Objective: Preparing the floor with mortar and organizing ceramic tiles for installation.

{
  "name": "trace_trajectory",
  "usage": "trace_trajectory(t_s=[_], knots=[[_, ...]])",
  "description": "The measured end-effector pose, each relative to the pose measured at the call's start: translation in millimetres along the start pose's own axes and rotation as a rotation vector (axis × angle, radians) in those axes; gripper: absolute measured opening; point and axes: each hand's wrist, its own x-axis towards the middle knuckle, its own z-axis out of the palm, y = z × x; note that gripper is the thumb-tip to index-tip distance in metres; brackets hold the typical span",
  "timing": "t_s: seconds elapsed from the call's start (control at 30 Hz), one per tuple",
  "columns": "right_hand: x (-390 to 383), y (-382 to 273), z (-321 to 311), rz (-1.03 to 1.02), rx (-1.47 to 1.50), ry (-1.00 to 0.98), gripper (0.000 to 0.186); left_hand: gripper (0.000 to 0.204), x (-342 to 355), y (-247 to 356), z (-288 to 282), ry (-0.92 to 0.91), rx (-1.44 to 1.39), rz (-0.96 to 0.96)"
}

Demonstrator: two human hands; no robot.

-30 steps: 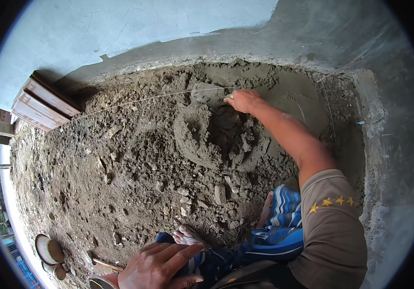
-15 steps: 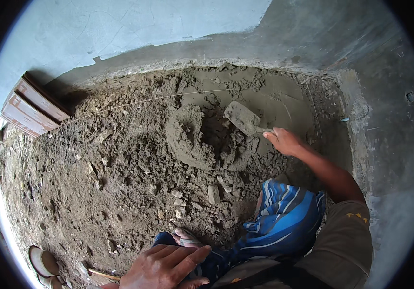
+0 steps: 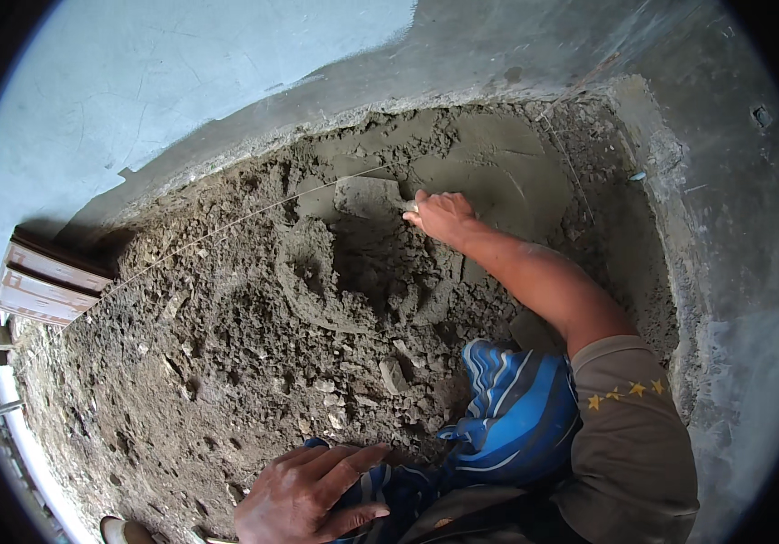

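My right hand (image 3: 444, 217) grips the handle of a mortar-coated trowel (image 3: 368, 197), its flat blade lying at the upper side of a hollow in the wet mortar heap (image 3: 310, 288). Beyond and to the right spreads a smoothed layer of grey mortar (image 3: 507, 172). A taut string (image 3: 244, 218) runs across the ground and passes close by the blade. Down at the lower edge, my left hand (image 3: 310, 494) rests on my knee, fingers stretched out and holding nothing.
Stacked brown tiles (image 3: 54, 276) lean near the painted wall (image 3: 226, 54) at the left. Loose stones and a small block (image 3: 394, 376) lie on the rough soil. A second string (image 3: 571, 168) stretches near the bare concrete wall (image 3: 725, 181). A round container (image 3: 125, 531) shows at the lower left.
My right hand has carried the trowel left and slightly away from me, across the hollow's upper side. My left hand stays on the knee. The whole view has shifted.
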Motion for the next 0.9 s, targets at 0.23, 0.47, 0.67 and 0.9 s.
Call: trace_trajectory(t_s=[0.23, 0.47, 0.67, 0.9], knots=[[43, 31, -5, 0.141, 0.077, 0.024, 0.056, 0.062, -3, 7, 6, 0.054, -0.015, -0.179], [35, 151, -27, 0.647, 0.396, -0.042, 0.058, 0.064, -9, 18, 6, 0.042, -0.052, -0.289], [37, 100, -27, 0.543, 1.068, -0.305, 0.058, 0.062, -8, 8, 1, -0.076, -0.081, -0.127], [-17, 39, -12, 0.119, 0.215, -0.162, 0.057, 0.061, 4, 2, -2, 0.006, -0.040, -0.203]])
